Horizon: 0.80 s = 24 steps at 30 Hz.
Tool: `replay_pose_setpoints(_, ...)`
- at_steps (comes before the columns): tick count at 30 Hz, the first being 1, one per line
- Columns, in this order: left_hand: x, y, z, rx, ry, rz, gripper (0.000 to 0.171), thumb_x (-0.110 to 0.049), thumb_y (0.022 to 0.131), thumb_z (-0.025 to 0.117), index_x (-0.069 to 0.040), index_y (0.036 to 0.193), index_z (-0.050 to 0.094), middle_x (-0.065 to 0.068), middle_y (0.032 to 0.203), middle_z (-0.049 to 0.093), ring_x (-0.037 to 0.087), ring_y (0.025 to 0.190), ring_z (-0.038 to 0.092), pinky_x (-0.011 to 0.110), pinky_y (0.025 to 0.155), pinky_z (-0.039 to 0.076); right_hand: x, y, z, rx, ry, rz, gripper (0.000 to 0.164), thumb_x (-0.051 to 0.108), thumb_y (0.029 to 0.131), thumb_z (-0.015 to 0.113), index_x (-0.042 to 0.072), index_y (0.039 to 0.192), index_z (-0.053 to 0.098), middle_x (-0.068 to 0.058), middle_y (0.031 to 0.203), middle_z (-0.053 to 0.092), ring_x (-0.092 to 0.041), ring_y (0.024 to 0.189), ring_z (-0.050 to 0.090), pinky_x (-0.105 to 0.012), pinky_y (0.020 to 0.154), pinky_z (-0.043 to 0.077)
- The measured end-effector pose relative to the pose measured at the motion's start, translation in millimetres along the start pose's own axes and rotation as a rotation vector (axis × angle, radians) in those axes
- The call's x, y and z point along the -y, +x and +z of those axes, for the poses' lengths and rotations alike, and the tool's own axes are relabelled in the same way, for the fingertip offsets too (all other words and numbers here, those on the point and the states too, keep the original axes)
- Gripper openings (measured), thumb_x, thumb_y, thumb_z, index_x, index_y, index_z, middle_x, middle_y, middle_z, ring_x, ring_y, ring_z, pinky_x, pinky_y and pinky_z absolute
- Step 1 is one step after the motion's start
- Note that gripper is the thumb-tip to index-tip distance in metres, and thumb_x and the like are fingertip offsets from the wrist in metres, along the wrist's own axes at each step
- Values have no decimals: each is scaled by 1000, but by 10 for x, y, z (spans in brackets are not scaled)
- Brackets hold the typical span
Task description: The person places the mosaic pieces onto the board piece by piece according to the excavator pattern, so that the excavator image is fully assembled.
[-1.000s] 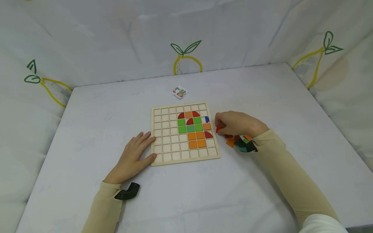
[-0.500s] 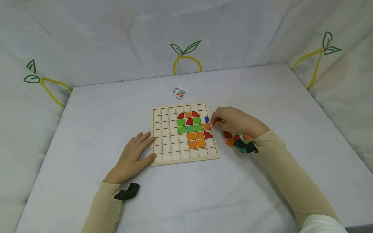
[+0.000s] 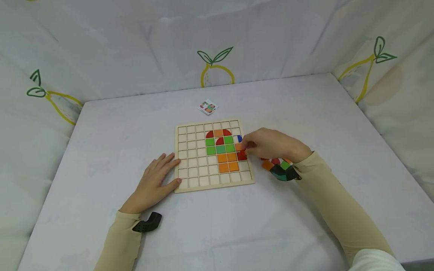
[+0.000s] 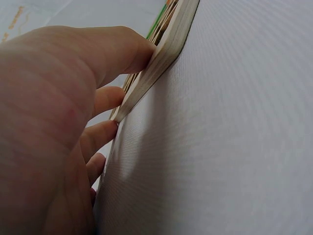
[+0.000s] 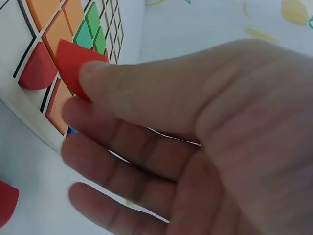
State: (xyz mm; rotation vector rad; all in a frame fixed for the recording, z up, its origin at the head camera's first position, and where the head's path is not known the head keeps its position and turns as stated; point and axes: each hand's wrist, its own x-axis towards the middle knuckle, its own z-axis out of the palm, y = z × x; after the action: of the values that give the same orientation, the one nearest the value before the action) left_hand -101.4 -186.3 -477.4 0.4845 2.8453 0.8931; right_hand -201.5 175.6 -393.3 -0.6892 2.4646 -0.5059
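A wooden grid board [image 3: 193,173] lies mid-table, some of its cells filled with orange, green, red and blue pieces. My left hand [image 3: 152,184] rests with spread fingers at the board's left edge, and its thumb [image 4: 127,51] touches the wooden rim in the left wrist view. Over the board's right side, my right hand [image 3: 271,143] pinches a red tile [image 5: 73,66] between thumb and index finger. Below that tile, a red quarter-round piece [image 5: 39,68] sits in a cell beside an orange square [image 5: 58,107]. A blue piece [image 3: 239,138] lies higher in the same column.
Loose coloured pieces [image 3: 268,164] lie on the table to the board's right, partly hidden under my right wrist. A small stack of pattern cards [image 3: 208,107] lies beyond the board. White cloth covers the table [image 3: 210,229] and the walls around it.
My right hand has picked the red tile up from beside the loose pieces and moved left with it, over the board's right column. The left hand stays in place.
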Motion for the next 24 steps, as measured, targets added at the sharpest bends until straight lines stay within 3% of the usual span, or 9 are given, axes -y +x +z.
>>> replay_pose_setpoints(3,13,5,8,-2,4,0,61,-32,97,65,-18,153,45,10,167,30,36,158,15,60,127,8,-9,9,24,54,3,-23,7,15,98,66,15,104,71,0,98,69,-17,89,58,-26,75,53)
replay_pose_setpoints(8,19,5,13,-1,5,-1,61,-32,97,65,-17,153,45,10,167,30,36,158,15,60,127,8,-4,37,77,121,-8,-31,4,14,97,68,14,100,70,0,95,68,-17,91,58,-26,78,54)
replay_pose_setpoints(14,16,1,13,-4,3,-3,61,-33,97,65,-18,153,45,9,167,30,36,158,15,59,127,8,11,56,119,127,-47,-44,4,17,97,68,14,99,70,0,95,68,-17,92,58,-28,81,53)
replay_pose_setpoints(24,8,6,5,-8,6,6,61,-32,97,65,-17,153,45,10,167,31,36,158,15,59,127,8,29,89,148,120,-39,-11,5,19,96,69,15,98,67,0,91,65,-17,87,56,-27,75,49)
